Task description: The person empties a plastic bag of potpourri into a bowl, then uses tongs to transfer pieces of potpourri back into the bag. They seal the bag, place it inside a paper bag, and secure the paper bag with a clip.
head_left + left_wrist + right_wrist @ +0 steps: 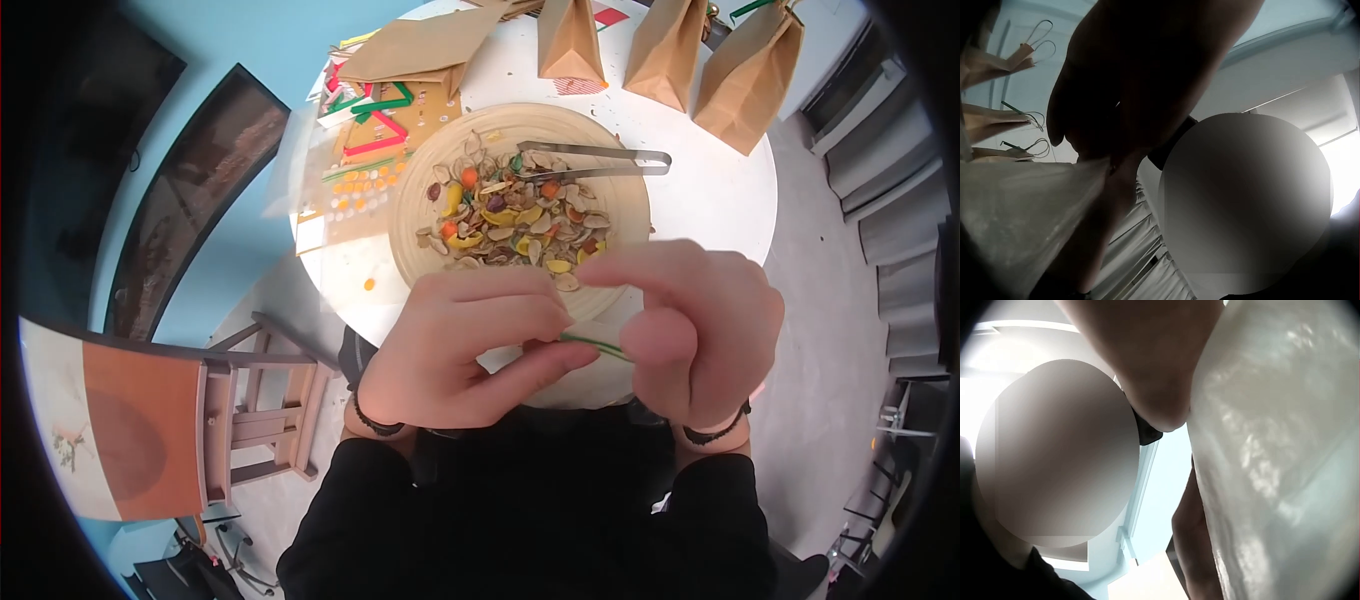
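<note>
In the head view both hands meet in front of the person's chest, over the near edge of the table. My left hand (475,345) pinches the gathered top of a translucent plastic bag (1022,212) between thumb and fingers. A thin green tie (600,346) runs from that pinch across to my right hand (710,320), which holds its other end at the thumb, index finger arched above. The bag's cloudy, shiny side (1272,437) fills the right part of the right wrist view. What the bag contains is hidden.
A round woven tray (625,215) of mixed dried slices and coloured pieces lies beyond the hands, metal tongs (600,160) across it. Brown paper bags (750,75) stand along the far edge. Red and green strips (385,105) and round stickers (365,185) lie left.
</note>
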Tool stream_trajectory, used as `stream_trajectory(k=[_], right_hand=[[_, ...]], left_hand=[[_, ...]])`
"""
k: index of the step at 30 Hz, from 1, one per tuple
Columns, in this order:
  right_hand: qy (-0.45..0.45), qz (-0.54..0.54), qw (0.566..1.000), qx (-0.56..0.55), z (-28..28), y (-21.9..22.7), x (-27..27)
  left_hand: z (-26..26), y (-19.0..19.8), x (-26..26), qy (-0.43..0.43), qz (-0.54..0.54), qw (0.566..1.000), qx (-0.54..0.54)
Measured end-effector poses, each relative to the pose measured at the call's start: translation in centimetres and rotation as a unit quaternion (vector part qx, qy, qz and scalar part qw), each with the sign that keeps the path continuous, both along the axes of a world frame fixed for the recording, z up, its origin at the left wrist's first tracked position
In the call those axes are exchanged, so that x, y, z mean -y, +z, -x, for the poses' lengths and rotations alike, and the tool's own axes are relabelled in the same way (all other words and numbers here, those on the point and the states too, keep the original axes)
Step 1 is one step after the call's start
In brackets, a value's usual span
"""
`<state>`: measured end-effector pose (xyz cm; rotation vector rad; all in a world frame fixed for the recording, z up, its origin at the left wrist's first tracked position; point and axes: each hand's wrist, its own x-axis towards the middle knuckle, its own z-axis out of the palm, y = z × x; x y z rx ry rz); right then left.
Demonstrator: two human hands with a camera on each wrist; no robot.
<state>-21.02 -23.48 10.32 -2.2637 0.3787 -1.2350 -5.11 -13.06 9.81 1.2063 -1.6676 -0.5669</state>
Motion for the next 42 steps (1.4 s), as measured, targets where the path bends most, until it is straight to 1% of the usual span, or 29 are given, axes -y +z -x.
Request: stream_trajectory(k=[2,3,5,6,9,11,16,17,20,22,24,25,28,29,30,32,33,36,37,39,40,42], right_hand=[[-0.004,-0.031,0.999,-0.011,-0.2,-0.2,0.2],[0.008,-0.053,0.998,-0.018,-0.1,0.0,0.5],[0.010,-0.042,0.999,-0.017,-0.6,0.0,0.9],[-0.001,-0.012,1.000,-0.014,-0.9,-0.4,1.0],[-0.023,0.011,0.999,0.023,-1.0,-1.6,0.6],[-0.041,0.002,0.999,0.029,-0.8,-1.5,0.4],[-0.116,-0.032,0.992,-0.038,-0.8,-1.1,0.7],[-0.151,-0.001,0.988,-0.044,-0.6,-1.7,0.4],[-0.118,-0.030,0.992,0.041,-1.0,-1.8,-0.4],[-0.160,-0.045,0.985,0.048,-1.6,-1.9,-1.0],[-0.176,-0.062,0.982,-0.015,-2.2,-1.1,-1.7],[-0.199,-0.058,0.977,-0.045,-2.6,-0.8,-2.2],[-0.167,-0.036,0.983,-0.071,-1.2,-0.6,-2.2],[-0.171,-0.023,0.981,-0.083,-1.1,-0.2,-2.5],[-0.171,-0.017,0.983,-0.069,-1.4,-0.1,-2.7],[-0.166,0.000,0.985,-0.040,-2.2,0.3,-3.0],[-0.158,0.001,0.986,-0.045,-2.2,0.5,-3.2],[-0.117,-0.021,0.989,-0.087,-1.7,1.1,-2.8],[-0.123,0.012,0.987,-0.100,-1.4,0.6,-3.0],[-0.113,-0.011,0.993,-0.033,-1.6,-0.3,-3.2],[-0.107,-0.022,0.994,0.000,-1.6,-0.7,-3.3],[-0.099,-0.036,0.994,0.006,-1.7,-0.8,-3.4]], left_hand=[[0.0,0.2,0.2,-0.009,0.007,1.000,-0.011],[0.0,0.3,0.4,-0.008,0.015,1.000,-0.013],[-0.4,-0.6,0.8,-0.018,0.027,0.999,-0.004],[-0.5,-1.0,1.0,-0.023,0.032,0.999,-0.003],[-0.7,-1.7,1.7,-0.075,0.058,0.993,-0.066],[-0.5,-2.3,2.1,-0.079,0.071,0.992,-0.073],[-1.0,-2.0,1.6,-0.078,0.114,0.989,-0.054],[-1.0,-2.1,1.6,-0.078,0.118,0.989,-0.052],[-1.3,-1.8,1.0,-0.079,0.115,0.990,-0.030],[-1.6,-1.8,0.6,-0.077,0.109,0.991,-0.010],[-1.8,-1.8,0.2,-0.069,0.111,0.991,0.008],[-1.7,-1.7,0.0,-0.062,0.120,0.991,0.001],[-1.5,-1.4,-0.6,-0.057,0.130,0.990,-0.015],[-1.6,-1.2,-0.8,-0.064,0.123,0.990,-0.019],[-1.5,-1.0,-0.9,-0.072,0.114,0.991,-0.023],[-2.0,-1.0,-1.0,-0.060,0.141,0.988,0.009],[-2.2,-1.0,-1.0,-0.050,0.155,0.986,0.024],[-2.3,-1.4,-1.3,-0.047,0.208,0.977,-0.026],[-2.3,-1.5,-1.4,-0.049,0.202,0.978,-0.031],[-2.2,-1.6,-1.7,-0.050,0.192,0.979,-0.039],[-2.2,-1.6,-1.9,-0.046,0.180,0.982,-0.027],[-2.5,-1.4,-2.2,-0.034,0.154,0.988,-0.004]])
